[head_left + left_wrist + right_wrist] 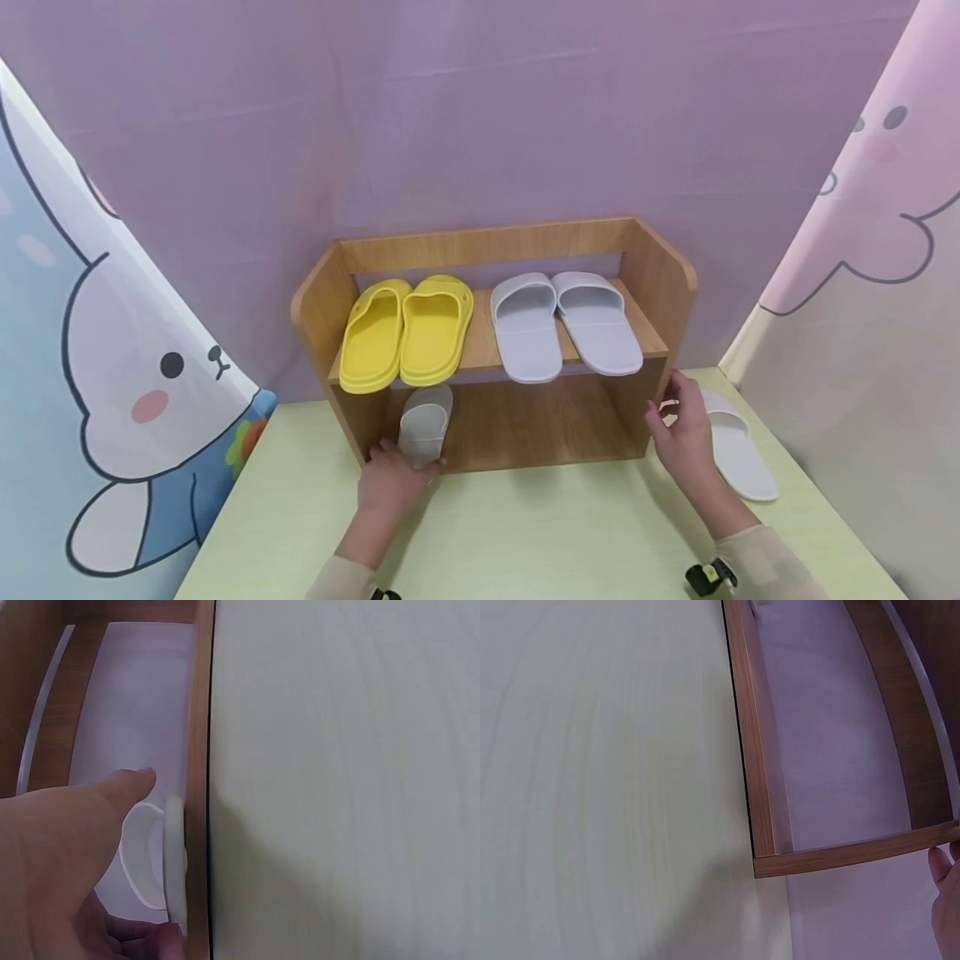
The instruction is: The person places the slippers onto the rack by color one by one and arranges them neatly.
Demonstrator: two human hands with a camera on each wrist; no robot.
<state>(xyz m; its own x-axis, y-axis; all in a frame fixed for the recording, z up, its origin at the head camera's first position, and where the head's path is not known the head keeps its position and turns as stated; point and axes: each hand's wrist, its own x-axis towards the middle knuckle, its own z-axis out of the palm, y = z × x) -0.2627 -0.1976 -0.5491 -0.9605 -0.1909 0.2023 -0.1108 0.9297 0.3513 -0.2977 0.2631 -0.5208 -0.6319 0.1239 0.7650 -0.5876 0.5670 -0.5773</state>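
A white slide slipper [425,425] stands on the lower shelf of a wooden shoe rack [525,425], toe inward, at the left end. My left hand [395,479] is at its heel. In the left wrist view the thumb [135,784] sticks out straight past one side of the slipper [174,859], and fingertips [171,941] meet the other side. At the rack's right side panel my right hand [684,429] rests its loosely bent fingers on the outer face. Only part of that hand [949,900] enters the right wrist view.
Yellow clogs [405,333] and a pair of pale grey slides [562,325] sit on the top shelf. Another white slipper [738,450] lies on the pale table [540,533], right of the rack. A purple cloth [480,125] hangs behind, with printed cartoon panels [150,417] at both sides.
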